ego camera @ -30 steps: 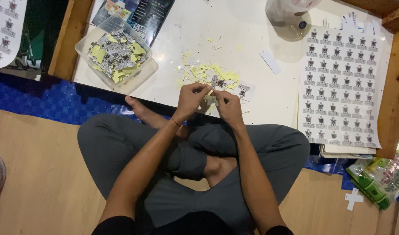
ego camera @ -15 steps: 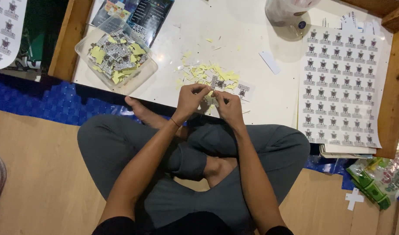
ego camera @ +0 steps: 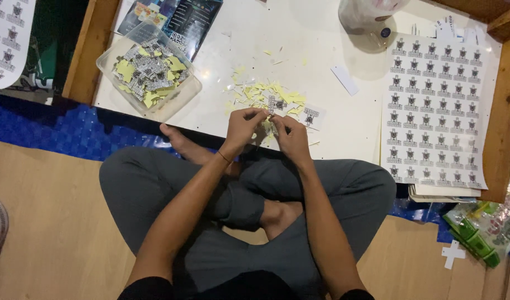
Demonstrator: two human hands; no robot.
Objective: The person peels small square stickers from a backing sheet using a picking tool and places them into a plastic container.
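1. Paper sticker [ego camera: 276, 104], tiny, light and bendy, sits between both hands at the table [ego camera: 321, 50] edge
2. Left hand [ego camera: 242, 126] and right hand [ego camera: 291, 135] seem to pinch it with fingertips
3. Hold the corner softly; it may tear

Person, seen from above: grey trousers, loose-cut; black top with short sleeves ending above the elbows; forearms bare; feet bare (no socks or shoes). A thin dark band circles the wrist of the left hand [ego camera: 242, 126]. Right hand [ego camera: 291, 136] unadorned.
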